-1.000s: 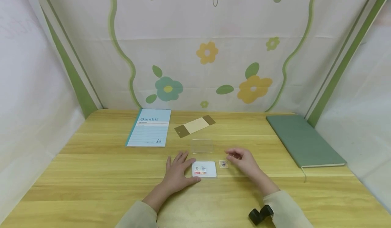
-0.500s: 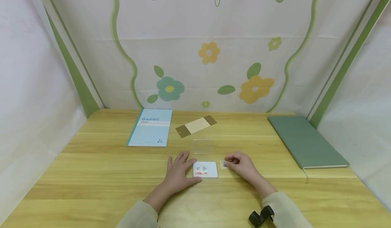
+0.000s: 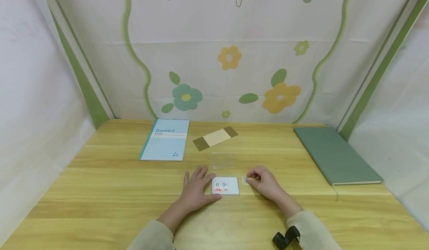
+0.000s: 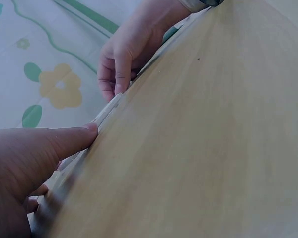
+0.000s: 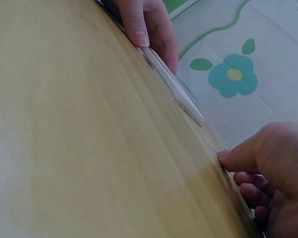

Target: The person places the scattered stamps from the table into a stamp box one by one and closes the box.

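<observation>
A flat clear case with a white card and a shiny label [image 3: 225, 186] lies on the table. My left hand [image 3: 194, 194] holds its left end, with thumb at the near edge and index finger at the far edge. To its right lies a small square stamp-like piece [image 3: 245, 179] with a white border and dark print. My right hand [image 3: 266, 183] has thumb and index finger at that piece's right side, the other fingers curled under. The right wrist view shows the case [image 5: 176, 89] edge-on, my left thumb against it; my right thumb [image 5: 233, 156] is down at table level.
A thin clear plastic piece [image 3: 222, 160] lies behind the case. Farther back are a brown-and-cream card strip [image 3: 215, 138] and a light blue notebook [image 3: 164, 142]. A green notebook [image 3: 335, 155] lies at the right. A black strap-like object [image 3: 285, 238] sits by my right sleeve.
My right hand has moved slightly left and down, bringing its thumb and index finger onto the stamp-like piece. The left hand stays at the case.
</observation>
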Demonstrator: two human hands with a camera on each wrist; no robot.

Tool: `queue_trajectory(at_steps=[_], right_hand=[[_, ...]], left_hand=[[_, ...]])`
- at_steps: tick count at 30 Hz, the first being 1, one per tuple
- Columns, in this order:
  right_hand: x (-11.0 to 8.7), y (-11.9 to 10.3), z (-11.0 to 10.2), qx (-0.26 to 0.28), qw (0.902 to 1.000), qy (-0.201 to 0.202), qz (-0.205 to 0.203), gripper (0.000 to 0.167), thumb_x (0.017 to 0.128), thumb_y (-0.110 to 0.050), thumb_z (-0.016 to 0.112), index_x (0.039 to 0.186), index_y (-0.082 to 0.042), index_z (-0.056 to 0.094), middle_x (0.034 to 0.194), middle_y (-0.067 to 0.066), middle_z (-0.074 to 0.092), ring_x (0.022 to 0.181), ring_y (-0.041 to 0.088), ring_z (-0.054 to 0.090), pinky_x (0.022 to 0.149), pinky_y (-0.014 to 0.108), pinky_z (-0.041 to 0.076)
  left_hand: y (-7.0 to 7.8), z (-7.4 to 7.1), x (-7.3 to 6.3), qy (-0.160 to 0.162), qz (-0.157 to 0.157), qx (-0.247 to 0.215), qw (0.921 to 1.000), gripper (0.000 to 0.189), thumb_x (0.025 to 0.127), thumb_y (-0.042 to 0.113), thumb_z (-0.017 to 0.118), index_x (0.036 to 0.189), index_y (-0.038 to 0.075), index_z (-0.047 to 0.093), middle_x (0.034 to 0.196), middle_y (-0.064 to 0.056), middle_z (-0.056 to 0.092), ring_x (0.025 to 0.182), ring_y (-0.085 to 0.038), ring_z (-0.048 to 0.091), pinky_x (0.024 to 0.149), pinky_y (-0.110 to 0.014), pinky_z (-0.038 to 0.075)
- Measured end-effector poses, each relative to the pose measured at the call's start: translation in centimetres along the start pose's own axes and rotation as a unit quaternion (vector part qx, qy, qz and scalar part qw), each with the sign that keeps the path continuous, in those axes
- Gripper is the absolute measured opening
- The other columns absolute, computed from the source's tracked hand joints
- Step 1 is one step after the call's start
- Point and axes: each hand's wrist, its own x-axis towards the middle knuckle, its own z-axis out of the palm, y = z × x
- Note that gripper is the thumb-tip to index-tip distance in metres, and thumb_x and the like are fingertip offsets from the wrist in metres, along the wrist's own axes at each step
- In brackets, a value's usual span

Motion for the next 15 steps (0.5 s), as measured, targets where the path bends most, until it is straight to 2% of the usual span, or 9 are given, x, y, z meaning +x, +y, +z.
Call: queue_trajectory(at_steps=[7, 15], right_hand=[[0.01, 0.01, 0.06, -0.014, 0.9999, -0.01, -0.003, 0.011, 0.075, -0.002, 0.065, 0.082, -0.007, 0.059, 0.081, -0.002, 0.048, 0.075, 0.013, 0.044, 0.067, 0.027, 0.04], [0.03, 0.02, 0.17, -0.011, 0.9999, -0.002, 0.006, 0.013, 0.074, -0.001, 0.065, 0.082, -0.007, 0.056, 0.081, -0.001, 0.047, 0.076, 0.013, 0.044, 0.068, 0.028, 0.04]], left_hand=[[0.09, -0.07, -0.05, 0.001, 0.004, -0.002, 1.0, 0.064, 0.068, 0.052, 0.063, 0.119, 0.015, 0.051, 0.133, -0.016, 0.033, 0.123, -0.034, 0.02, 0.092, -0.059, 0.001], [0.19, -0.16, -0.06, 0.002, 0.005, 0.0, 1.0, 0.063, 0.068, 0.051, 0.063, 0.119, 0.014, 0.051, 0.132, -0.016, 0.033, 0.123, -0.034, 0.021, 0.092, -0.059, 0.001]])
